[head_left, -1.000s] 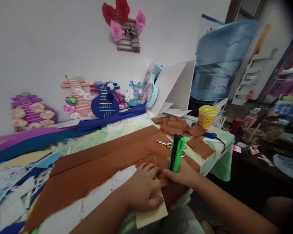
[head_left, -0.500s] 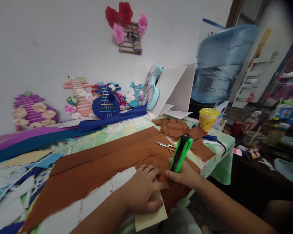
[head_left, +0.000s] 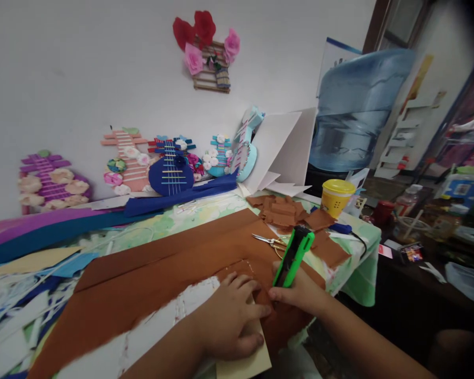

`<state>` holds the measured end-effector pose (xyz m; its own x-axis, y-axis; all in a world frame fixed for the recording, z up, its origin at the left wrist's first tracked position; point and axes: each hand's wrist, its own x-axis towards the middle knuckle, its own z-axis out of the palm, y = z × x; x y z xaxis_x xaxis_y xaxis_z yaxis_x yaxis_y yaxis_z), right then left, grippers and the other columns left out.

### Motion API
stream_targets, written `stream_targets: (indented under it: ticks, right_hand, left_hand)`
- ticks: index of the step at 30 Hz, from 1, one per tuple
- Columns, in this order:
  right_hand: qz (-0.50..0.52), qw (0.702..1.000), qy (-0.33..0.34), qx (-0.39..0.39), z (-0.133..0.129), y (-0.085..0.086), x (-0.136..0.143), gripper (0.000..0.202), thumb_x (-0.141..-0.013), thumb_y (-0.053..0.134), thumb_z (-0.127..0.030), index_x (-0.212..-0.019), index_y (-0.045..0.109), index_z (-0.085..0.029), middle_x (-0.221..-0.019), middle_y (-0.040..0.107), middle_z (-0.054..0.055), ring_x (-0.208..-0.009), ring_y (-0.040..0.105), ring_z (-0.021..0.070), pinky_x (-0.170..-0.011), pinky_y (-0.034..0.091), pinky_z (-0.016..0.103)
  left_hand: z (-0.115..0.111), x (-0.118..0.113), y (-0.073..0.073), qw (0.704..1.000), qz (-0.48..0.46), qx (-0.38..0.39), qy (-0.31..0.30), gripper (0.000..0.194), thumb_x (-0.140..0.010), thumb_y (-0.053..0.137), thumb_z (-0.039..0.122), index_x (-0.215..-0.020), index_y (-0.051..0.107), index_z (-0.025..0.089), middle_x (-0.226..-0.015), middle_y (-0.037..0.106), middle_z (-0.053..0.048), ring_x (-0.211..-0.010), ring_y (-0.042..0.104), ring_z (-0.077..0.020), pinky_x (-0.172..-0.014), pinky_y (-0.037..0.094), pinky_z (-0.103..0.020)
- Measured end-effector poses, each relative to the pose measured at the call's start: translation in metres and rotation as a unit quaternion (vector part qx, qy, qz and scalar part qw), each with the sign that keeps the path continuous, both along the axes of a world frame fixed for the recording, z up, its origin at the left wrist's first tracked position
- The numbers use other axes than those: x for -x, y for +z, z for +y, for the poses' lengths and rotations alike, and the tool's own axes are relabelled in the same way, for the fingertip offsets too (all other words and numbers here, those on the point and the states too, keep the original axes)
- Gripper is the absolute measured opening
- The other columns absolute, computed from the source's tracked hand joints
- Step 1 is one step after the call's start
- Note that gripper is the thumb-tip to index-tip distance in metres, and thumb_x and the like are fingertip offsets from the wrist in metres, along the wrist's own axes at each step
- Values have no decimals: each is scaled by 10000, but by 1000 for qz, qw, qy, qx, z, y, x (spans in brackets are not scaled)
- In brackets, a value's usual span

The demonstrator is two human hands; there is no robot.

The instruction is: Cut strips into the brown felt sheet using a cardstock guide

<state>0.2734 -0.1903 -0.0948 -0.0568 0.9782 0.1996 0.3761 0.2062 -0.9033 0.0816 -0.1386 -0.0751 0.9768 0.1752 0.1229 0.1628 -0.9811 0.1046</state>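
My left hand lies with fingers spread, pressing a pale yellow card down on a brown sheet. My right hand is closed around a green and black utility knife, held upright just right of the left fingertips. The knife's lower end is hidden, so I cannot tell whether its blade touches the sheet. A white board with dried glue marks lies on the brown sheet, partly under my left arm. Gold-handled scissors rest just beyond the knife.
Brown scraps and a yellow-lidded tub sit at the back right. Decorated lute-shaped crafts lean along the wall. Paper strips and offcuts cover the left side. The table's edge drops off at right.
The camera view has tilted up slightly, so the scene sits a little lower. Both hands stay almost in place, with the knife still in my right hand.
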Motion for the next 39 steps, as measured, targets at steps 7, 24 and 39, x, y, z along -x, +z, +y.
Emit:
stream_targets:
  ticks: [7,24,39]
  right_hand:
    - [-11,1000,7,1,-1,-2,0,469,-607,575,-593,-583,342,-186,-547,305,-66,-501,305,75,-442,243,206]
    - [41,999,5,2,0,-8,-4,544,-541,533,-700,-565,351,-187,-524,303,-63,-479,297,74,-426,228,209]
    - [51,998,-22,2,4,-4,-2,528,-582,512,-685,-601,346,-184,-559,299,-61,-515,293,78,-465,265,214]
  left_hand:
    - [1,0,0,1000,12,-10,-1,426,-714,557,423,-1125,482,337,-1125,426,-66,-1052,377,-283,-891,254,-485]
    - [2,-1,3,1000,22,3,-6,414,-717,552,423,-1113,500,317,-1131,441,-65,-1041,391,-285,-895,251,-492]
    - [1,1,5,1000,27,8,-6,414,-720,539,431,-1105,496,284,-1166,438,-84,-1069,380,-290,-905,239,-506]
